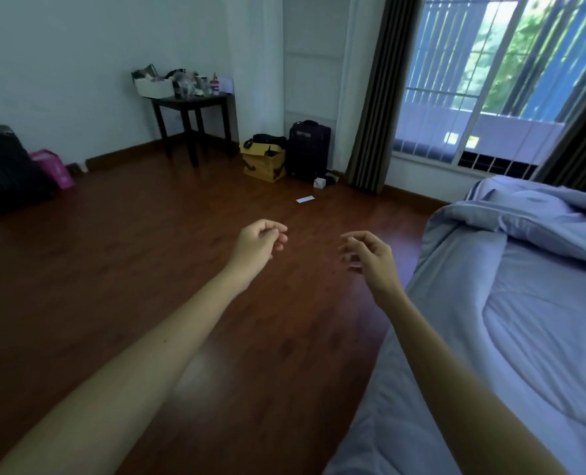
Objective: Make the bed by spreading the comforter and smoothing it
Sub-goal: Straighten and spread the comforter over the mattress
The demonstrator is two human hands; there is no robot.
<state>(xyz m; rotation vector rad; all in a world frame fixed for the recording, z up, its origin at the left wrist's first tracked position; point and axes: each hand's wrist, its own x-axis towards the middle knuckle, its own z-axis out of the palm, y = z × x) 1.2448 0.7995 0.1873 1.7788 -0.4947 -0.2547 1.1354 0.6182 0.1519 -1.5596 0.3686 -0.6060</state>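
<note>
A pale blue comforter (538,303) covers the bed along the right side of the head view. Its far end lies bunched and folded over in a heap (541,217) near the window. Both of my arms reach forward over the wooden floor, left of the bed's edge. My left hand (259,246) has its fingers loosely curled and holds nothing. My right hand (370,257) hangs near the bed's side with fingers apart and bent, also holding nothing. Neither hand touches the comforter.
A dark side table (195,108) with clutter stands at the far wall. A cardboard box (264,161) and a dark suitcase (308,149) sit by the curtain. Another suitcase (4,166) and a pink bag (53,168) stand at left. A paper slip (305,199) lies on the floor.
</note>
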